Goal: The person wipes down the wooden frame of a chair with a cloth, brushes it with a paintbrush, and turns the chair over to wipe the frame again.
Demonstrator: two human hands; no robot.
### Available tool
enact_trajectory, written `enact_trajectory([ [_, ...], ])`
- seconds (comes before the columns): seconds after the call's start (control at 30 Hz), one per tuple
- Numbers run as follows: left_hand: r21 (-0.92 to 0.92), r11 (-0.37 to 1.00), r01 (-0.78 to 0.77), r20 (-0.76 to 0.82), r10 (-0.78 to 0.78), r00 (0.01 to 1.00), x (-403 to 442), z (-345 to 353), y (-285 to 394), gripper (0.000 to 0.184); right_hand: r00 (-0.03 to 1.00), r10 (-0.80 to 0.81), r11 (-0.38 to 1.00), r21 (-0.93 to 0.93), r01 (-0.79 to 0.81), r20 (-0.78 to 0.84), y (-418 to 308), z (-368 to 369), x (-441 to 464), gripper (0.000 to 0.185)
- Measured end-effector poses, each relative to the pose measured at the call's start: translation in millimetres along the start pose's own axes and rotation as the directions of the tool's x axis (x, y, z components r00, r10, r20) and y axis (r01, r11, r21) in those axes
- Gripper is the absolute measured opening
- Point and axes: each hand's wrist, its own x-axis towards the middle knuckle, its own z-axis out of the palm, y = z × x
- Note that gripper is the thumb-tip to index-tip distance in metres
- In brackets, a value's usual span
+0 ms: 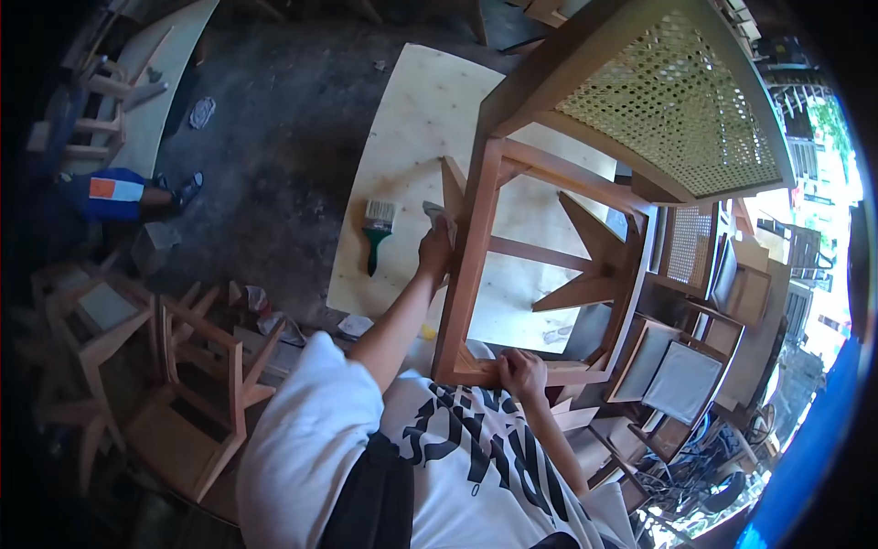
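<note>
A wooden chair frame (pixel 472 265) with an open seat and a woven cane backrest (pixel 672 110) stands in front of me, tilted in the view. My left hand (pixel 436 249) is beside its left rail, fingers closed on a pale folded piece (pixel 433 212); whether this is cloth or sandpaper I cannot tell. My right hand (pixel 523 373) grips the near rail of the seat frame, fingers curled over it. Left of the chair, a paintbrush (pixel 376 240) with a green handle and pale bristles lies on a plywood sheet (pixel 416 101).
More wooden chair frames (pixel 197 366) crowd the lower left. Cushioned and caned chair parts (pixel 681 380) pile up at the right, near tangled cables (pixel 704 489). Another person's leg and sandal (pixel 190 188) show at the left, by a pale board (pixel 169 101).
</note>
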Motion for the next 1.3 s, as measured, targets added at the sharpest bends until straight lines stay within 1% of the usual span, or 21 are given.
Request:
enact_trajectory([
  [0.07, -0.539, 0.839, -0.075, 0.174, 0.198, 0.965, -3.9, -7.8, 23.8, 0.061, 1.0, -0.006, 1.0, 0.014, 0.006, 0.004, 1.4, -2.6, 0.8, 0.017],
  [0.1, -0.712, 0.701, -0.046, 0.113, 0.179, 0.977, -5.2, -0.6, 50.0, 0.053, 1.0, -0.019, 1.0, 0.018, 0.019, 0.011, 2.0, -2.9, 0.1, 0.017],
  [0.17, -0.481, 0.875, -0.062, 0.125, 0.139, 0.982, 0.3, -7.5, 106.6, 0.058, 1.0, 0.027, 1.0, 0.01, -0.027, 0.005, -2.4, -8.1, 1.1, 0.017],
  [0.2, -0.492, 0.854, -0.17, 0.233, 0.318, 0.919, 43.3, -0.5, 91.8, 0.065, 0.999, 0.051, 0.999, 0.002, -0.051, 0.016, -4.3, -10.5, -0.7, 0.016],
  [0.23, -0.398, 0.917, 0.022, 0.298, 0.107, 0.948, 34.4, -7.5, 116.4, 0.075, 0.998, 0.066, 0.998, -0.019, -0.066, 0.0, -3.8, -10.8, -2.5, 0.018],
  [0.33, -0.334, 0.92, -0.207, 0.361, 0.328, 0.873, 48.8, -6.3, 120.5, 0.071, 0.999, 0.02, 0.999, -0.05, -0.021, -0.027, 14.7, 2.1, -9.2, 0.019],
  [0.47, -0.301, 0.93, -0.209, 0.383, 0.319, 0.867, 68.6, -3.1, 104.1, 0.061, 0.996, 0.086, 0.996, 0.01, -0.086, -0.023, 6.6, -5.7, -12.3, 0.021],
  [0.5, -0.029, 0.966, -0.255, 0.143, 0.257, 0.956, 61.9, -1.7, 105.6, 0.061, 0.996, 0.084, 0.996, 0.005, -0.084, -0.031, 8.7, -3.1, -13.6, 0.021],
  [0.53, 0.24, 0.948, -0.207, -0.126, 0.242, 0.962, 53.8, 0.0, 107.6, 0.064, 0.996, 0.08, 0.997, -0.002, -0.08, -0.037, 10.2, -1.5, -14.7, 0.021],
  [0.57, 0.275, 0.939, -0.204, -0.166, 0.256, 0.952, 33.4, -4.3, 118.5, 0.065, 0.997, 0.074, 0.997, -0.018, -0.075, -0.028, 12.5, -0.5, -14.8, 0.021],
  [0.67, 0.149, 0.964, -0.222, -0.13, 0.241, 0.962, -30.0, -23.3, 141.4, 0.056, 0.995, 0.066, 0.998, -0.016, -0.068, -0.071, 11.1, -2.1, -15.7, 0.023],
  [0.73, 0.047, 0.923, -0.383, -0.183, 0.385, 0.905, -38.9, -11.7, 126.2, 0.051, 0.994, 0.084, 0.996, -0.001, -0.085, -0.071, 8.0, -3.0, -16.2, 0.024],
  [0.77, 0.117, 0.91, -0.398, -0.158, 0.412, 0.897, -39.7, -4.0, 127.9, 0.048, 0.994, 0.095, 0.995, 0.002, -0.095, -0.056, 7.8, -4.5, -16.3, 0.022],
  [0.87, -0.071, 0.796, -0.601, -0.069, 0.597, 0.799, 31.5, 19.5, 140.3, 0.052, 0.994, 0.087, 0.996, 0.005, -0.087, -0.071, 11.4, -3.3, -16.3, 0.021],
  [0.93, -0.325, 0.849, -0.417, 0.073, 0.462, 0.884, 106.5, 27.9, 150.9, 0.064, 0.992, 0.101, 0.995, 0.026, -0.1, -0.077, 8.3, -9.2, -16.7, 0.023],
  [0.97, -0.512, 0.843, 0.167, 0.324, 0.009, 0.946, 76.2, 15.4, 184.4, 0.067, 0.991, 0.105, 0.994, 0.05, -0.102, -0.082, 9.8, -8.5, -17.8, 0.025],
  [1.0, -0.494, 0.832, 0.253, 0.571, 0.091, 0.816, 103.6, 9.3, 186.1, 0.066, 0.991, 0.095, 0.995, 0.049, -0.091, -0.096, 12.8, -6.3, -19.1, 0.025],
  [1.07, -0.548, 0.832, 0.084, 0.306, 0.106, 0.946, 136.0, 21.3, 205.7, 0.063, 0.992, 0.1, 0.995, -0.006, -0.1, -0.074, 16.7, -1.7, -20.0, 0.025],
  [1.13, -0.644, 0.765, 0.032, 0.34, 0.248, 0.907, 190.8, 27.3, 217.7, 0.054, 0.991, 0.112, 0.994, -0.005, -0.113, -0.076, 20.9, 3.0, -21.5, 0.026],
  [1.23, -0.695, 0.713, 0.088, 0.465, 0.353, 0.812, 165.9, 18.8, 267.9, 0.041, 0.992, 0.127, 0.992, -0.004, -0.127, -0.011, 14.0, -10.6, -21.6, 0.026],
  [1.3, -0.706, 0.685, -0.18, 0.324, 0.538, 0.778, 102.5, 7.3, 320.4, 0.033, 0.992, 0.126, 0.992, -0.009, -0.126, -0.021, 19.6, -8.3, -19.5, 0.027],
])
